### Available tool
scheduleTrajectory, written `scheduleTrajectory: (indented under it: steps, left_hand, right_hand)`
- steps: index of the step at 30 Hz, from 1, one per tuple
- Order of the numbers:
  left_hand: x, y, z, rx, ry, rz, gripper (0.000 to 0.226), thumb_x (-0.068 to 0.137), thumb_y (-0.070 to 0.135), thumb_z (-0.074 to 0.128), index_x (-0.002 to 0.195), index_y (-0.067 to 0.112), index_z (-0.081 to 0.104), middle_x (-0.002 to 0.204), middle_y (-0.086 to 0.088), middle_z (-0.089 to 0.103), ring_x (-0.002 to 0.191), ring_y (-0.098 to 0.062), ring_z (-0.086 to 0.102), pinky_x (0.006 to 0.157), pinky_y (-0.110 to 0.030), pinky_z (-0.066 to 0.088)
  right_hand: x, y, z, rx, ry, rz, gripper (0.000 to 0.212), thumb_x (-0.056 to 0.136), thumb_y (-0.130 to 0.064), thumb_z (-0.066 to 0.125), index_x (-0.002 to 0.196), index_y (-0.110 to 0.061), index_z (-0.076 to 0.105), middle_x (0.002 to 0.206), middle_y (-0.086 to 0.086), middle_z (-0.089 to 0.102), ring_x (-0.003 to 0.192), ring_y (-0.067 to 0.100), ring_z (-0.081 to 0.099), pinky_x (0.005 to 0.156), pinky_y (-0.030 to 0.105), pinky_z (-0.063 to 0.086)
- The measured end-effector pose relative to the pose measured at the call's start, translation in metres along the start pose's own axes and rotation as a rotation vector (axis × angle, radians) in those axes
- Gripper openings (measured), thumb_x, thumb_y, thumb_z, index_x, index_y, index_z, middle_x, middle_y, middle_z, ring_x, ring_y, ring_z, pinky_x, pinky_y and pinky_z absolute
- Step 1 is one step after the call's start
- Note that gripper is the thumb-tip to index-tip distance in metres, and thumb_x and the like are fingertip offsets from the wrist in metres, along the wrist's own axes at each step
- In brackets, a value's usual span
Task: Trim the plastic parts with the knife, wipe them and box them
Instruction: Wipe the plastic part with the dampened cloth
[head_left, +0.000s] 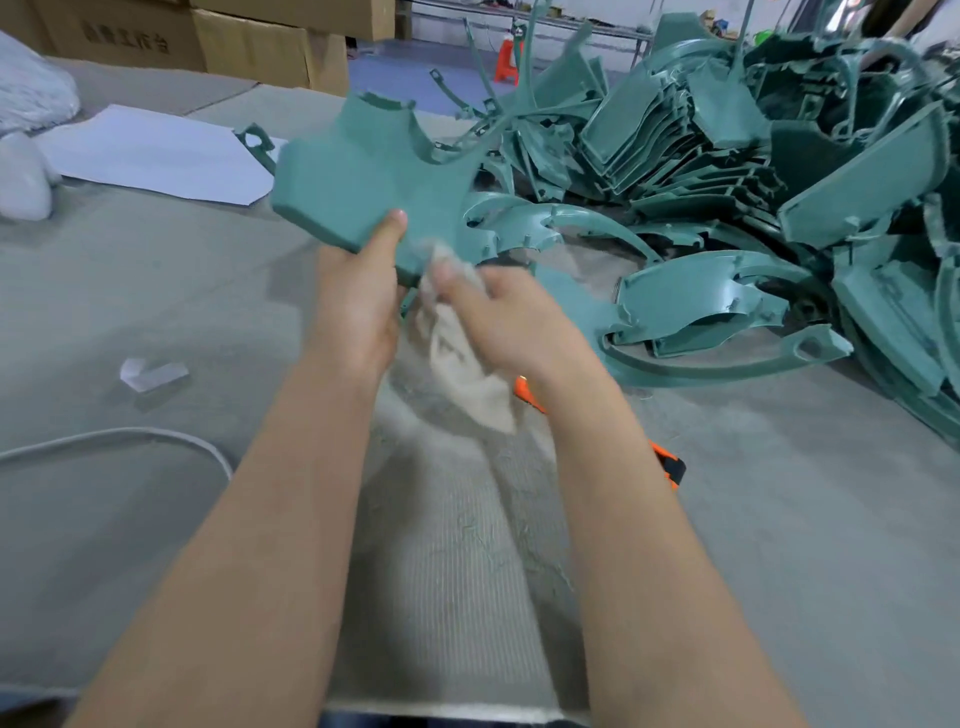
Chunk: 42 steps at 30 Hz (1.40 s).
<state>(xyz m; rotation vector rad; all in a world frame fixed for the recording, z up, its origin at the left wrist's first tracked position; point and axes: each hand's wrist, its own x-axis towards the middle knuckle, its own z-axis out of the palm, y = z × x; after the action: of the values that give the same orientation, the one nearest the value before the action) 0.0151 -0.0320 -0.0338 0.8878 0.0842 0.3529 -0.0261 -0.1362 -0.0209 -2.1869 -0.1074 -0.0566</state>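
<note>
Pinches the lower edge of a teal plastic part (358, 171) in the left hand (358, 312), thumb (390, 231) flat on its face, the other left fingers hidden behind it. Bunches a beige cloth (467, 364) in the right hand (519, 322), the fingers (449, 273) curled round it and blurred, and presses the cloth to the part's bottom edge just beside the left thumb. Holds the part tilted up above the desk (156, 291), clear of the surface, with the cloth's loose end hanging between the 2 wrists. Covers most of an orange knife (672, 465) with the right forearm, the knife lying on the desk below it. Faces a heap of teal parts (753, 208) piled on the right side of the desk, from near the right hand to the far edge. Finds, on the left of the desk, a white sheet (156, 156) lying flat, a small clear scrap (150, 374) and a curved white cable (156, 436), with cardboard boxes (249, 36) standing beyond.
</note>
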Motion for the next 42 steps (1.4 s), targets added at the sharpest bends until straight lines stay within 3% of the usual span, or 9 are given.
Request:
scheduleTrajectory:
  steps: [4,6,8,12,18,22,33,38,42]
  left_hand:
    - [-0.012,-0.001,0.006,0.068,-0.187,-0.213,0.019,0.099,0.015,0.048,0.113,0.013,0.061,0.100,-0.002,0.072,0.088,-0.015,0.070,0.068,-0.031,0.056]
    - [-0.021,-0.002,0.013,0.030,-0.402,-0.352,0.033,0.102,0.034,0.039,0.122,0.017,0.059,0.116,-0.001,0.069,0.104,-0.014,0.066,0.081,-0.031,0.056]
    - [-0.026,0.000,0.015,-0.024,-0.480,-0.395,0.044,0.101,0.048,0.032,0.115,0.020,0.063,0.112,0.003,0.070,0.107,-0.009,0.064,0.097,-0.027,0.050]
    - [-0.018,0.014,0.001,-0.210,-0.370,-0.328,0.052,0.101,0.052,0.026,0.083,0.026,0.068,0.079,0.010,0.068,0.087,-0.005,0.065,0.093,-0.025,0.048]
    - [-0.022,0.011,0.006,-0.176,-0.457,-0.359,0.057,0.100,0.054,0.027,0.118,0.013,0.061,0.122,-0.003,0.066,0.118,-0.016,0.059,0.106,-0.035,0.043]
    - [-0.021,0.019,0.006,-0.135,-0.495,-0.272,0.065,0.100,0.053,0.026,0.092,0.014,0.078,0.100,-0.004,0.073,0.101,-0.016,0.068,0.088,-0.031,0.054]
    - [-0.024,0.023,0.011,-0.027,-0.865,-0.275,0.090,0.084,0.072,0.007,0.145,0.013,0.037,0.144,-0.002,0.048,0.133,-0.015,0.045,0.117,-0.036,0.027]
    - [-0.030,0.008,0.016,0.592,-0.610,0.089,0.047,0.103,0.044,0.023,0.130,0.026,0.056,0.144,0.011,0.044,0.129,0.005,0.039,0.111,-0.012,0.025]
    - [-0.023,-0.001,0.011,0.756,-0.249,0.393,0.052,0.093,0.022,0.060,0.141,0.013,0.041,0.150,-0.008,0.033,0.139,-0.014,0.033,0.115,-0.027,0.027]
  right_hand:
    - [0.009,0.008,-0.015,0.189,0.552,-0.082,0.031,0.103,-0.036,0.041,0.088,-0.024,0.065,0.086,-0.007,0.065,0.082,0.005,0.058,0.073,0.028,0.041]
    - [0.011,0.009,-0.010,-0.019,0.524,-0.132,0.041,0.104,-0.023,0.039,0.141,-0.007,0.044,0.143,0.015,0.048,0.134,0.021,0.041,0.110,0.030,0.028]
    - [0.011,0.005,0.007,-0.220,0.347,-0.222,0.052,0.105,-0.019,0.035,0.151,0.000,0.021,0.160,0.019,0.017,0.150,0.026,0.011,0.120,0.029,0.005]
    - [-0.002,-0.014,0.043,-0.207,0.169,-0.470,0.049,0.103,-0.024,0.034,0.147,-0.002,0.037,0.157,0.012,0.031,0.148,0.024,0.019,0.119,0.035,0.007]
    - [0.017,-0.002,0.025,-0.262,0.241,-0.259,0.059,0.105,-0.038,0.032,0.155,-0.010,0.015,0.164,0.006,0.005,0.151,0.019,0.001,0.122,0.036,0.000]
    - [0.004,0.002,0.030,-0.141,0.174,-0.356,0.066,0.101,-0.033,0.047,0.153,-0.004,0.019,0.162,0.011,0.012,0.151,0.020,0.004,0.120,0.025,-0.003]
    - [-0.004,-0.003,0.019,0.139,0.367,-0.383,0.074,0.092,-0.045,0.047,0.147,0.001,0.032,0.145,0.014,0.047,0.134,0.022,0.045,0.108,0.039,0.039]
    - [0.005,-0.001,0.011,0.590,0.533,-0.228,0.012,0.097,-0.010,0.053,0.105,-0.009,0.062,0.087,-0.007,0.065,0.083,0.000,0.062,0.081,0.022,0.051]
    - [0.008,0.006,-0.011,0.828,0.524,-0.183,0.015,0.097,-0.004,0.053,0.101,-0.015,0.063,0.105,0.006,0.071,0.103,0.018,0.068,0.098,0.035,0.052]
